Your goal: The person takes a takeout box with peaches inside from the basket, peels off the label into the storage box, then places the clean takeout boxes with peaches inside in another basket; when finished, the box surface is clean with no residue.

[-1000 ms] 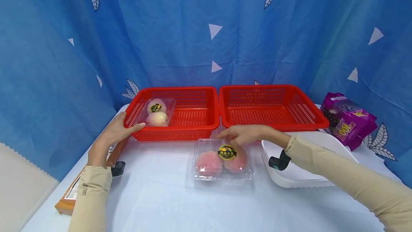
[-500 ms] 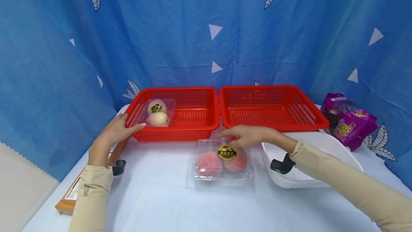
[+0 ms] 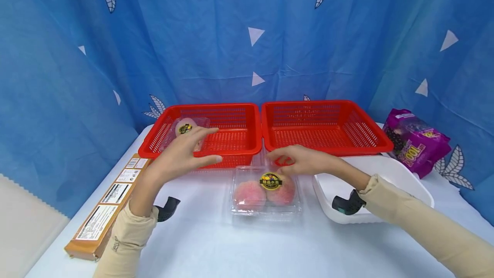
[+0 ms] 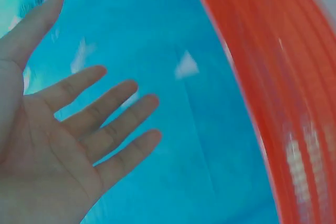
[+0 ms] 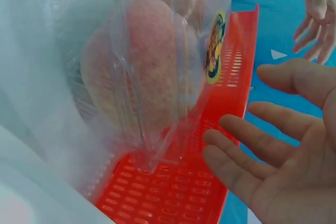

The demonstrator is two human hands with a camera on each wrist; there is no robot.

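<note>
A clear plastic clamshell box (image 3: 266, 210) with two pink peaches (image 3: 250, 193) and a black-and-gold label stands on the white table. Over its back right corner hovers my right hand (image 3: 305, 160), fingers loosely bent; in the right wrist view they are spread and hold nothing. My left hand (image 3: 179, 153) is in the air before the left red basket (image 3: 235, 152), thumb and fingers apart, palm bare in the left wrist view. A second clamshell of peaches (image 3: 185, 126) lies inside that basket, partly hidden by my left hand.
Another red basket (image 3: 328, 151) stands to the right, against the first. In front of it sits a white tray (image 3: 386, 166). A purple bag (image 3: 418, 145) lies at the far right. Along the left table edge lies a long brown package (image 3: 104, 209). Blue curtain hangs behind.
My left hand has let go of the left basket's rim and moved right and towards me. The right hand has shifted slightly right over the clamshell.
</note>
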